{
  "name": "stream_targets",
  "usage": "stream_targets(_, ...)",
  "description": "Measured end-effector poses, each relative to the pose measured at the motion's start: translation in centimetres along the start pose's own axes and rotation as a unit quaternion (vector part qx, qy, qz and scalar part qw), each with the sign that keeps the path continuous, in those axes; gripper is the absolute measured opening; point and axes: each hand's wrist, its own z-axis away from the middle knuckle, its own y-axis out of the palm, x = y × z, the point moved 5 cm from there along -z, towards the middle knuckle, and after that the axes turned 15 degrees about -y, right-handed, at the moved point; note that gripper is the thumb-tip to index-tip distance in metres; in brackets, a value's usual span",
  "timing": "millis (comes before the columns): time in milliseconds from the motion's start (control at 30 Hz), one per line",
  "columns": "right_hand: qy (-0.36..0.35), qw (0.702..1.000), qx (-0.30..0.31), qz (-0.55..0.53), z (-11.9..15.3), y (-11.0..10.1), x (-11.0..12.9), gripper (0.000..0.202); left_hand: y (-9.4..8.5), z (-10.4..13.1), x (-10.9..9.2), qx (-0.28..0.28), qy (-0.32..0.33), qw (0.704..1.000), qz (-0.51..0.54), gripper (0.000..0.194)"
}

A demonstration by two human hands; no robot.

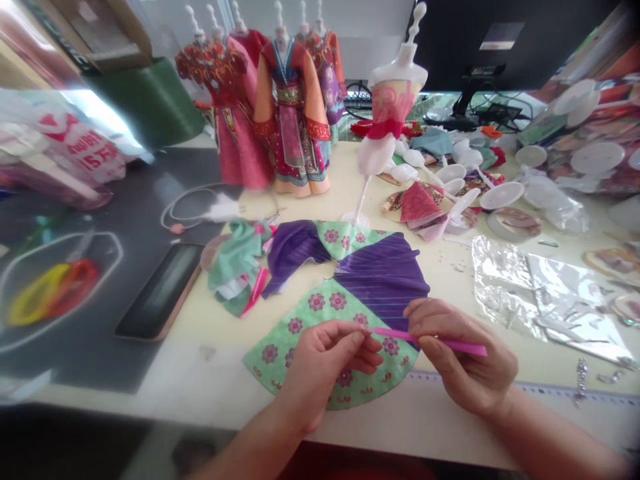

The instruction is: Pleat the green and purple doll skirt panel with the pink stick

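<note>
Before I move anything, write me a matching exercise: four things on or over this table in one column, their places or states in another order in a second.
Things
1. Slim bright pink stick
2. Black-screened phone with a pinkish edge
3. White headless mannequin in a pink patterned top
4. Pale ruler with printed marks

Places or states
A. Upright on a thin stand
B. Flat, near the table's front edge
C. In the right hand's grip
D. Screen up, on the left

Right pairs: 1-C, 2-D, 3-A, 4-B
</note>
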Motion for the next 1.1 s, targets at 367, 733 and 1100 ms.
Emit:
stream_targets(367, -0.012, 1.000, 0.007, 0.011, -0.3, -0.2, 0.2, 0.021, 0.1, 0.1, -0.2, -0.004, -0.001, 1.000, 0.004, 0.020)
stream_targets(733, 0.003, 1.000, -0.025, 0.011, 0.3, -0.3, -0.4, 0.024, -0.1, 0.1, -0.1, -0.004, 0.003, 1.000, 0.008, 0.021)
stream_targets(1100, 0.049, 0.995, -0.077, 0.034, 0.5, -0.6, -1.3, 0.013, -0.4, 0.8, -0.9, -0.007, 0.024, 0.999, 0.023, 0.015)
